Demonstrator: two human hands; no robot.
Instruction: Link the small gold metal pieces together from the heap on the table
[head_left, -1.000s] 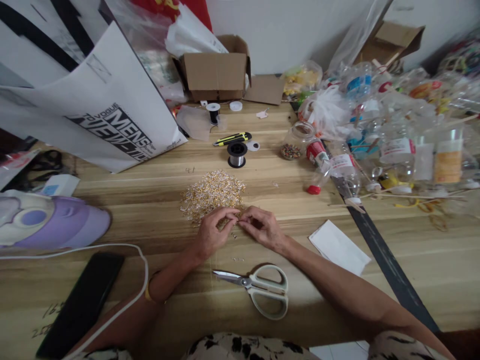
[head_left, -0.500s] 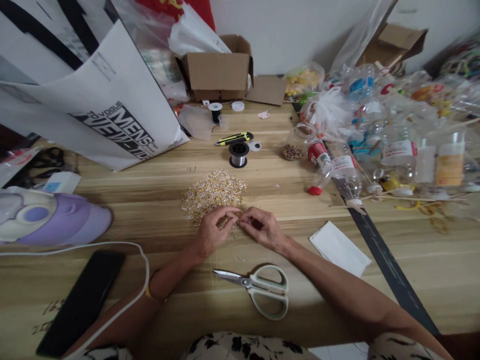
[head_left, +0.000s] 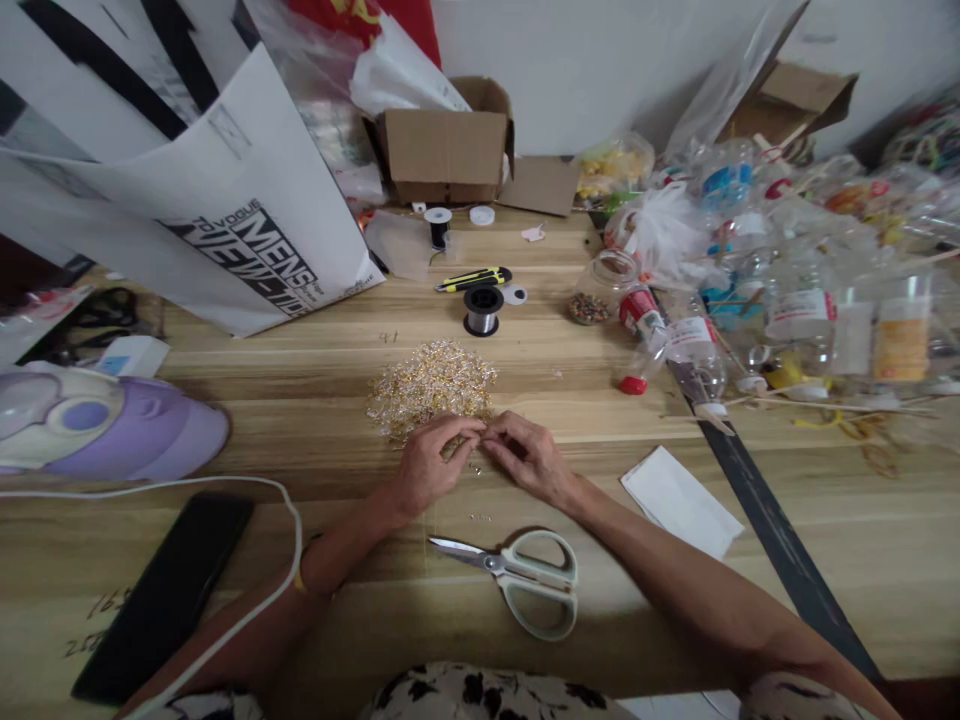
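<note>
My left hand [head_left: 435, 462] and my right hand [head_left: 527, 458] meet fingertip to fingertip over the table, both closed in a pinch. Whatever lies between the fingertips is too small to make out. Just beyond them is a heap of small gold and clear beads [head_left: 435, 385], whose near edge my left hand partly covers. A few tiny bead pieces [head_left: 475, 469] lie right below the fingertips, and a short row of small pieces [head_left: 480, 517] sits closer to me. Scissors [head_left: 517, 575] with pale handles rest nearer still, blades pointing left.
Behind the heap lie a wire spool [head_left: 482, 312], a yellow-black utility knife [head_left: 474, 280] and a black thread spool [head_left: 438, 228]. Plastic bottles [head_left: 795, 300] crowd the right side. A phone [head_left: 165, 595], a white cable [head_left: 296, 520] and a purple object [head_left: 150, 425] are at left.
The whole view has shifted slightly. My hands stay together in nearly the same pose, with the fingertips a little closer.
</note>
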